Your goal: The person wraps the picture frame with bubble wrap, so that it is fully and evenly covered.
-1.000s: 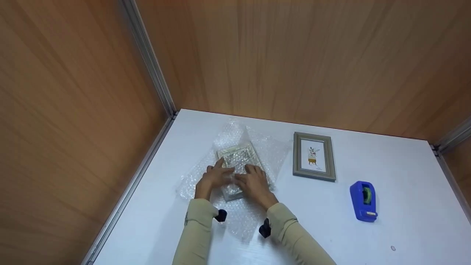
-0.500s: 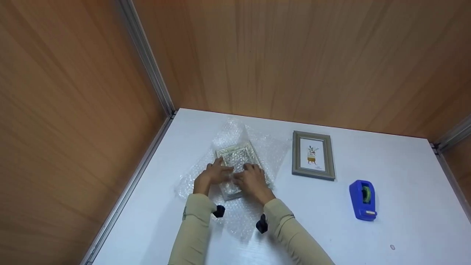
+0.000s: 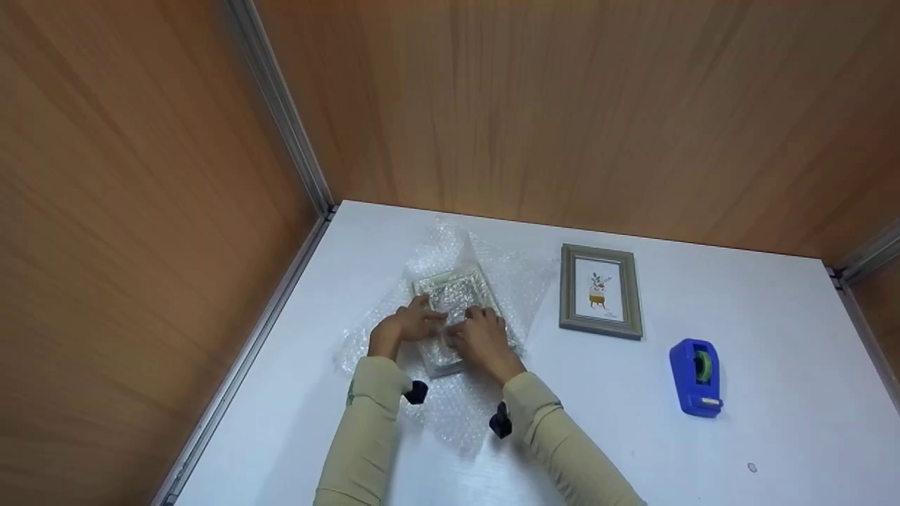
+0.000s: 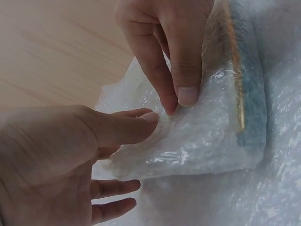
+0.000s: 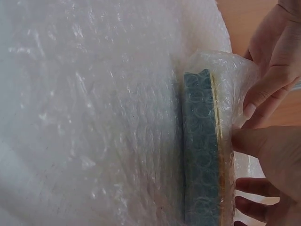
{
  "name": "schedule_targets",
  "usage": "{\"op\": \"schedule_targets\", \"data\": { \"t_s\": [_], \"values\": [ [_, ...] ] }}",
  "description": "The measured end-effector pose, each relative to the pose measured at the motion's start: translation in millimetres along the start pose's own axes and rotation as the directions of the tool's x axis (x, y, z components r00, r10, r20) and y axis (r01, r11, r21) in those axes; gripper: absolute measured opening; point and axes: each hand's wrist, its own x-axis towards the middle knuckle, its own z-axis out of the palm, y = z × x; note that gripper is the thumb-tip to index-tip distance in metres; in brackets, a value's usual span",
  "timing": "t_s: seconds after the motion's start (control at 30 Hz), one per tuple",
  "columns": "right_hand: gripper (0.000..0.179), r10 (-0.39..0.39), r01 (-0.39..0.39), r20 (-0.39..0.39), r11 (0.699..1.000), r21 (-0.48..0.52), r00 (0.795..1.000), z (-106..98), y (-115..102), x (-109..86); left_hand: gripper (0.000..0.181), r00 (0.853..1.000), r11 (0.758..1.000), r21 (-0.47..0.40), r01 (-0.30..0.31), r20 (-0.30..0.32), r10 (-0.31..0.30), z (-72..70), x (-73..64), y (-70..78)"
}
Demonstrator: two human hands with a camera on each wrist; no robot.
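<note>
A picture frame (image 3: 444,365) lies tilted on the table under clear bubble wrap (image 3: 517,277). Its blue-grey edge with a gold line shows through the plastic in the right wrist view. My left hand (image 3: 406,327) is over the frame's left side, thumb and forefinger pinching the wrap, other fingers spread in the left wrist view. Close beside it, my right hand (image 3: 485,344) pinches the folded wrap between thumb and forefinger. The fingertips of both hands nearly meet over the frame.
A second, grey picture frame (image 3: 600,292) with a plant print lies unwrapped to the right. Farther right stands a blue tape dispenser (image 3: 696,378) with a green roll. Wood panels (image 3: 562,112) rise behind and at the left of the white table (image 3: 605,414).
Both hands stay at nearly the same place on the wrapped frame, with only slight finger movement. The whole head view has shifted a little; the other objects stay put.
</note>
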Motion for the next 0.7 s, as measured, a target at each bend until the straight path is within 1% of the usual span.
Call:
{"op": "schedule_targets", "data": {
  "t_s": [0.03,0.1,0.17,0.23,0.33,0.4,0.47,0.53,0.57,0.63,0.67,0.7],
  "values": [
    [0.018,0.002,-0.002,0.001,1.000,0.005,1.000,-0.6,0.9,0.9,0.039,1.000,1.000,-0.010,0.000,0.010,0.000,-1.2,0.7,0.4],
    [0.018,0.004,-0.004,0.003,1.000,0.009,1.000,-1.7,2.7,2.4,0.040,0.999,1.000,-0.004,-0.011,0.034,0.011,-4.1,2.0,1.9],
    [0.019,0.011,-0.011,0.008,1.000,0.013,1.000,-3.3,3.7,4.0,0.041,0.998,0.999,0.021,-0.025,0.065,0.023,-8.6,3.6,3.8],
    [0.019,0.013,-0.013,0.005,1.000,0.002,1.000,-4.1,4.3,5.3,0.041,0.993,0.996,0.071,-0.048,0.108,0.040,-14.9,5.3,6.6],
    [0.019,0.023,-0.023,0.018,1.000,0.010,1.000,-5.6,3.4,6.6,0.042,0.982,0.984,0.157,-0.085,0.181,0.056,-27.7,9.4,10.1],
    [0.019,0.032,-0.033,0.035,0.999,0.017,0.999,-5.6,2.9,7.3,0.042,0.975,0.983,0.163,-0.085,0.217,0.048,-37.5,11.5,11.2],
    [0.019,0.042,-0.044,0.053,0.999,0.030,0.998,-5.5,2.2,7.5,0.043,0.974,0.986,0.145,-0.076,0.222,0.043,-47.7,13.6,10.8],
    [0.018,0.047,-0.049,0.065,0.998,0.031,0.997,-4.8,1.3,7.2,0.043,0.982,0.995,0.085,-0.044,0.187,0.027,-57.0,15.1,8.2],
    [0.018,0.050,-0.052,0.068,0.998,0.030,0.996,-4.4,0.7,7.0,0.043,0.989,0.999,0.045,-0.023,0.149,0.016,-61.0,15.9,6.2],
    [0.018,0.050,-0.052,0.064,0.998,0.032,0.997,-3.4,-0.4,6.2,0.042,0.999,1.000,-0.017,-0.015,0.051,0.016,-67.3,19.3,1.5],
    [0.018,0.048,-0.050,0.059,0.998,0.032,0.997,-2.8,-0.9,5.6,0.041,1.000,0.998,-0.059,-0.011,-0.007,0.011,-69.6,21.3,-1.1],
    [0.018,0.048,-0.050,0.052,0.998,0.036,0.997,-2.2,-1.5,5.1,0.040,0.998,0.995,-0.100,-0.011,-0.069,0.004,-71.2,23.6,-3.4]
  ]
}}
